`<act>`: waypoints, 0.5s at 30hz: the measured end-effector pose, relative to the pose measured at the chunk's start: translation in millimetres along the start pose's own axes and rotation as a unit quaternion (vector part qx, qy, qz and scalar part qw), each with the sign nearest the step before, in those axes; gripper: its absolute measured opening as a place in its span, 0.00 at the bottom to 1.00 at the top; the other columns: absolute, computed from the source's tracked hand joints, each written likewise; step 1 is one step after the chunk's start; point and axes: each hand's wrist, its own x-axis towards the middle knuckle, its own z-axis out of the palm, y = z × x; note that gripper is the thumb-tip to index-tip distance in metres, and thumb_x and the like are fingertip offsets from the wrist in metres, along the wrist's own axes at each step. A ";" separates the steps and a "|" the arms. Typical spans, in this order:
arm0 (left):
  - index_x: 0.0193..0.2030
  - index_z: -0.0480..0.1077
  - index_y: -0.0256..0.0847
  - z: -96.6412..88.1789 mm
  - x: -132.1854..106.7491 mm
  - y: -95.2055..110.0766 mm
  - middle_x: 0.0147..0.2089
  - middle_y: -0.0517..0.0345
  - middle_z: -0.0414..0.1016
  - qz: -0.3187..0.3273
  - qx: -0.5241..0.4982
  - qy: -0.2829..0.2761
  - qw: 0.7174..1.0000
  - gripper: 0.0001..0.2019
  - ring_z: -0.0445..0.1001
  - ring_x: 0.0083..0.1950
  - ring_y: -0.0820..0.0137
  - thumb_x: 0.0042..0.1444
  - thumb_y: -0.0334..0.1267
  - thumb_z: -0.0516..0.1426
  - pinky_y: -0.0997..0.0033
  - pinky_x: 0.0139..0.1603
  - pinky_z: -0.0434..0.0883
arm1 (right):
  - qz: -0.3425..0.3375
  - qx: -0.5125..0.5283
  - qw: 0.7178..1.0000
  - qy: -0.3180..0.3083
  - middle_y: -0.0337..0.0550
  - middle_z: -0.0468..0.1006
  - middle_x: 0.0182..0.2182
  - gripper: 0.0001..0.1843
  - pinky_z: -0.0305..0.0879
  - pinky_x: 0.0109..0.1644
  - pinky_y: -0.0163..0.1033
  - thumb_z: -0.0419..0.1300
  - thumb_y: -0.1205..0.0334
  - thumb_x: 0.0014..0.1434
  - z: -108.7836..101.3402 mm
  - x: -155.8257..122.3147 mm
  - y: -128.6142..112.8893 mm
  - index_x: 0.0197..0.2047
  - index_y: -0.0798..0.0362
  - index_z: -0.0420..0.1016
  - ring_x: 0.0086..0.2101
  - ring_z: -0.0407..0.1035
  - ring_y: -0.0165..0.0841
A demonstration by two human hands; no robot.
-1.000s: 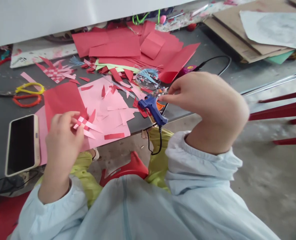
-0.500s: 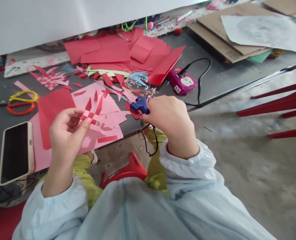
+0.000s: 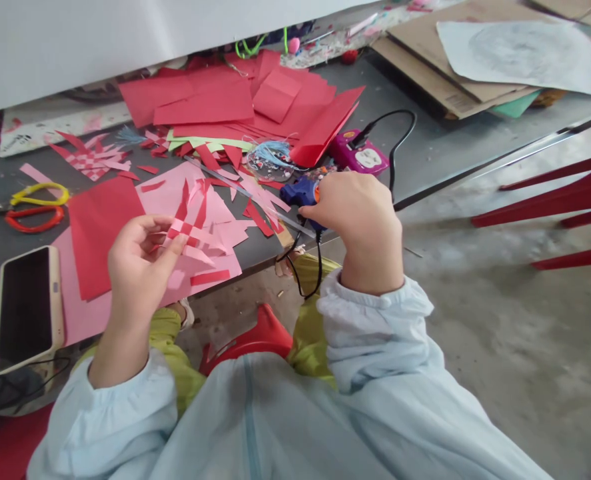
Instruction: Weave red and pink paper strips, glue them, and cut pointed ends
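Note:
My left hand (image 3: 138, 263) pinches a woven paper piece (image 3: 188, 230) between thumb and fingers. Its red and pink strips cross in a checked middle, with loose ends fanning out above pink sheets (image 3: 168, 193). At the table's front edge, my right hand (image 3: 362, 217) is closed around a blue hot glue gun (image 3: 300, 192). The hand covers part of the gun, and a black cord (image 3: 320, 263) hangs below it. A long clear stick (image 3: 295, 223) lies on the table just left of the gun.
Scissors (image 3: 38, 207) and a phone (image 3: 28, 310) lie at left. Behind are red sheets (image 3: 205, 107), another woven piece (image 3: 92, 155) and beaded blue tassels (image 3: 271, 157). A purple power socket (image 3: 360, 157) stands right of them; cardboard (image 3: 425, 73) lies at far right. Red stools stand nearby.
My right hand and the glue gun have moved right and slightly up, uncovering paper strips and the clear stick. My left hand has shifted slightly right with the woven piece.

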 end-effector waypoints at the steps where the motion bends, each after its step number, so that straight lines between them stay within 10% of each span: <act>1: 0.43 0.75 0.43 0.4 0.2 -0.6 0.42 0.58 0.80 -0.005 0.008 -0.006 1.000 0.15 0.78 0.42 0.70 0.48 0.40 0.68 0.69 0.43 0.77 | 0.001 0.007 1.000 0.007 0.58 0.79 0.28 0.10 0.69 0.34 0.53 0.71 0.58 0.50 0.6 0.4 0.4 0.29 0.56 0.80 0.33 0.75 0.50; 15: 0.43 0.75 0.41 2.2 -1.5 -3.9 0.43 0.56 0.79 -0.053 -0.041 -0.030 0.997 0.18 0.74 0.37 0.74 0.44 0.39 0.68 0.73 0.37 0.74 | -0.116 0.116 0.982 0.097 0.49 0.72 0.23 0.25 0.59 0.36 0.43 0.46 0.50 0.71 -34.0 -13.3 -29.7 0.28 0.51 0.73 0.33 0.71 0.41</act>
